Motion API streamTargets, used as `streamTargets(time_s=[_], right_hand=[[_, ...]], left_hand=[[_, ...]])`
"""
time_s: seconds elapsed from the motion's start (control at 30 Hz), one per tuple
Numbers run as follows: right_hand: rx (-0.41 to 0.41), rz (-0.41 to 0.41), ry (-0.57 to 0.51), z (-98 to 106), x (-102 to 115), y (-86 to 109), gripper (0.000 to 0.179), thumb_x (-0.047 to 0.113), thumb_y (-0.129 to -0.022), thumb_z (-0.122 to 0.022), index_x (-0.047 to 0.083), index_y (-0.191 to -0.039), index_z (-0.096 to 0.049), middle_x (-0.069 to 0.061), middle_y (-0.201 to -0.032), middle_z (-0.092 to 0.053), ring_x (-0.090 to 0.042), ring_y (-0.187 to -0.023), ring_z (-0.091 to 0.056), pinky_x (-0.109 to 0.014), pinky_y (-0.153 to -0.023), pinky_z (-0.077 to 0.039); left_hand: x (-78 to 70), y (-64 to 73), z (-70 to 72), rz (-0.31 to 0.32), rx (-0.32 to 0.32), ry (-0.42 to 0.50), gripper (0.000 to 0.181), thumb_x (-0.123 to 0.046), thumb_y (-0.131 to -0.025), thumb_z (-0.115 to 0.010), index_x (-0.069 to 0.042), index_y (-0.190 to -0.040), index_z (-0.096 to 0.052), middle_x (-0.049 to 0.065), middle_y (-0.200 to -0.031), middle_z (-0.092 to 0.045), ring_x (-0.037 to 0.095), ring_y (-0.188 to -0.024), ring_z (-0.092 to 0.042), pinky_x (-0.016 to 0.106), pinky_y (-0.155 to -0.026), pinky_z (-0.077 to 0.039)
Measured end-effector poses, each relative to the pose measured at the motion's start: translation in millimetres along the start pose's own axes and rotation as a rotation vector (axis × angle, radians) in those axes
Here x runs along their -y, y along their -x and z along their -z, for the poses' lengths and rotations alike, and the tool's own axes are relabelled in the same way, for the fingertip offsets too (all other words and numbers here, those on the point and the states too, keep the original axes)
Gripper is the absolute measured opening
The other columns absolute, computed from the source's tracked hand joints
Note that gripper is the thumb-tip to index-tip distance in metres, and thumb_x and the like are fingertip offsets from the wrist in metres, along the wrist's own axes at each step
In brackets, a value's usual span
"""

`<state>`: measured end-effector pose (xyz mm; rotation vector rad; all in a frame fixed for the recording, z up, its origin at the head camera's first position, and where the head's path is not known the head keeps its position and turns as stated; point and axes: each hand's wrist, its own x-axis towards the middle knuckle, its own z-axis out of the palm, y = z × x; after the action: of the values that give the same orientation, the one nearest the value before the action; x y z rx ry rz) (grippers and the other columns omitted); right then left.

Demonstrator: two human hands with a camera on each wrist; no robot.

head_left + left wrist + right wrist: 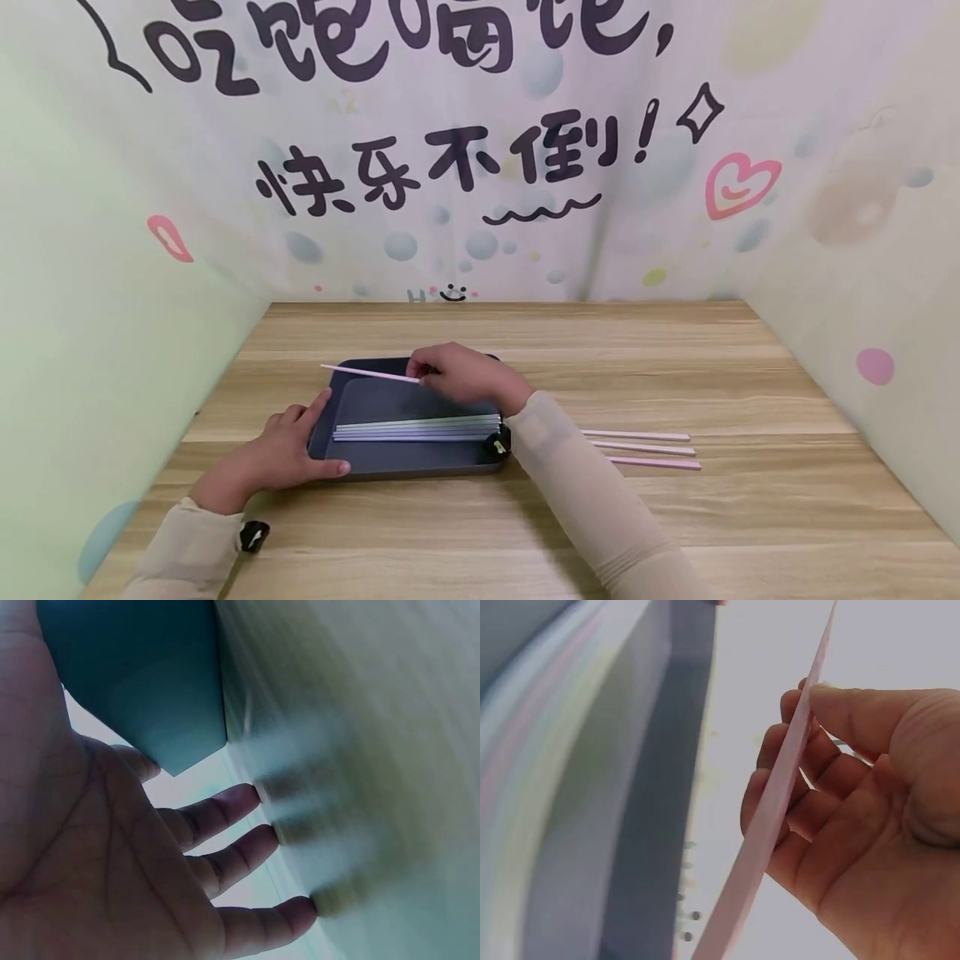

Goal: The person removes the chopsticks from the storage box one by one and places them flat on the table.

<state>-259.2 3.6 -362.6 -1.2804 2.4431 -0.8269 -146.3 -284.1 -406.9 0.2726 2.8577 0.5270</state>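
A pink chopstick [367,372] is pinched between the thumb and fingers of my right hand [461,375], above the far part of a dark tray [420,473]. In the right wrist view the chopstick [761,832] slants across my curled fingers. Several pale chopsticks [412,429] lie side by side in the tray; my right wrist hides their right ends. At the tray's left end rests my left hand [288,450], thumb on the near corner and index finger along the side. In the left wrist view its other fingers extend beside the tray [150,675], tips touching the wooden table.
To the right of the tray, 3 pinkish chopsticks [652,462] lie on the wooden table [750,533], their left parts hidden by my right sleeve [592,500]. A printed cloth wall [450,167] stands behind the table, with pale walls at both sides.
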Motion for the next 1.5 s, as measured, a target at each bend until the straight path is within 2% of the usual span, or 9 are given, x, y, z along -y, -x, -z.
streamTargets(time_s=[0.17,0.3,0.37,0.6,0.87,0.97,1.2,1.5], right_hand=[[0.015,-0.008,0.001,14.3,5.4,8.0,0.016,0.004,-0.101,-0.053,0.009,-0.107,-0.067,-0.011,-0.101,-0.067,-0.014,-0.082,-0.055,-0.028,-0.075,-0.045],[0.036,-0.047,0.020,24.6,2.3,16.5,0.015,0.006,-0.101,-0.054,0.014,-0.102,-0.066,-0.004,-0.096,-0.064,-0.014,-0.082,-0.054,-0.028,-0.074,-0.045],[0.051,-0.068,0.026,28.6,-2.3,21.5,0.015,0.005,-0.101,-0.054,0.012,-0.102,-0.066,0.000,-0.092,-0.062,-0.014,-0.080,-0.054,-0.029,-0.072,-0.045],[0.118,-0.115,0.048,40.6,-25.6,45.0,0.018,0.002,-0.099,-0.050,0.005,-0.102,-0.067,-0.002,-0.085,-0.060,-0.014,-0.074,-0.053,-0.030,-0.068,-0.044],[0.178,-0.171,-0.030,61.7,-50.3,76.8,0.020,-0.002,-0.098,-0.049,0.009,-0.096,-0.066,-0.013,-0.088,-0.063,-0.014,-0.069,-0.055,-0.030,-0.065,-0.046],[0.199,-0.228,-0.078,68.6,-60.1,88.8,0.020,-0.002,-0.098,-0.049,0.010,-0.096,-0.065,-0.012,-0.087,-0.062,-0.017,-0.068,-0.055,-0.031,-0.064,-0.047],[0.278,-0.346,-0.126,77.1,-86.5,116.8,0.016,-0.003,-0.098,-0.048,-0.001,-0.103,-0.063,-0.010,-0.080,-0.059,-0.020,-0.068,-0.055,-0.032,-0.062,-0.047],[0.342,-0.362,-0.082,87.5,-105.7,150.5,0.013,-0.006,-0.094,-0.048,0.000,-0.097,-0.060,-0.006,-0.076,-0.056,-0.018,-0.062,-0.054,-0.028,-0.058,-0.044]], left_hand=[[0.1,0.1,-0.7,-0.022,-0.011,0.002,0.122,-0.065,-0.074,-0.076,0.003,-0.155,-0.016,0.040,-0.133,-0.037,0.062,-0.120,-0.035,0.066,-0.091,-0.039],[1.4,0.5,-0.8,-0.030,-0.015,0.004,0.121,-0.064,-0.074,-0.077,0.003,-0.155,-0.016,0.040,-0.133,-0.038,0.062,-0.119,-0.035,0.066,-0.091,-0.039],[2.1,0.4,-1.0,-0.028,-0.014,0.004,0.121,-0.064,-0.074,-0.077,0.003,-0.155,-0.016,0.040,-0.133,-0.038,0.061,-0.119,-0.036,0.066,-0.090,-0.040],[1.6,-1.1,-1.2,-0.025,-0.014,-0.001,0.123,-0.066,-0.074,-0.076,0.002,-0.156,-0.016,0.039,-0.133,-0.039,0.059,-0.119,-0.037,0.064,-0.091,-0.040],[2.4,-0.2,-1.5,-0.040,-0.027,0.003,0.121,-0.063,-0.074,-0.077,0.004,-0.155,-0.017,0.039,-0.131,-0.040,0.059,-0.118,-0.038,0.064,-0.091,-0.040],[2.1,0.1,-0.9,-0.040,-0.025,0.006,0.121,-0.063,-0.075,-0.077,0.004,-0.155,-0.017,0.040,-0.132,-0.039,0.060,-0.118,-0.038,0.064,-0.090,-0.040],[2.3,-0.3,-0.4,-0.032,-0.021,0.005,0.122,-0.065,-0.075,-0.076,0.003,-0.156,-0.015,0.040,-0.133,-0.039,0.060,-0.119,-0.037,0.064,-0.090,-0.040],[5.7,-1.6,-2.7,-0.030,-0.025,0.004,0.122,-0.065,-0.075,-0.076,0.003,-0.156,-0.015,0.038,-0.132,-0.040,0.058,-0.118,-0.038,0.063,-0.090,-0.041]])
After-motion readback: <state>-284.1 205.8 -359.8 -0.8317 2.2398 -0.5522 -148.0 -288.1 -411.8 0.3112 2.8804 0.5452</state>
